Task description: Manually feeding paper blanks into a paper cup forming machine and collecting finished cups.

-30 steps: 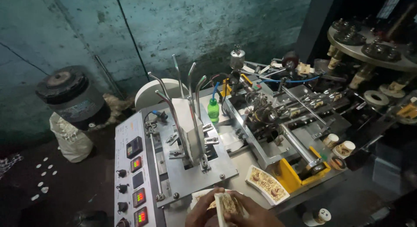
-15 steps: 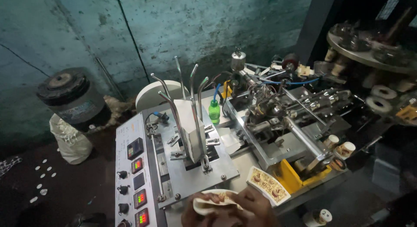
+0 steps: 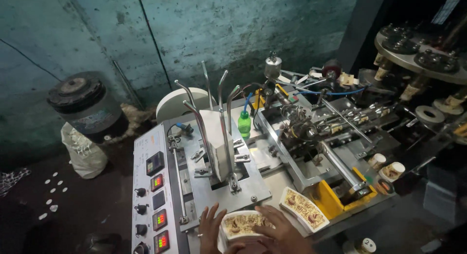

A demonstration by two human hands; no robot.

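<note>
Both hands are working at the near edge of the grey metal worktop (image 3: 253, 188) of the machine. The left hand (image 3: 210, 226), fingers spread, is pressing against the left end of a curved stack of printed cream-and-brown paper blanks (image 3: 242, 224). The right hand (image 3: 281, 230) is lying over the right end of the same stack, fingers extended and gripping it from the side; the hands are squeezing the stack between them. The stack is sitting low in view, just in front of the upright feeder of bent steel rods (image 3: 214, 127), which is holding a white block of blanks. A second fan of printed blanks (image 3: 304, 208) is lying just right of the hands, beside a yellow metal bracket (image 3: 335, 200). A panel of red digital readouts (image 3: 158, 210) is standing left of the hands. A small green plastic bottle (image 3: 244, 122) is standing behind the feeder.
</note>
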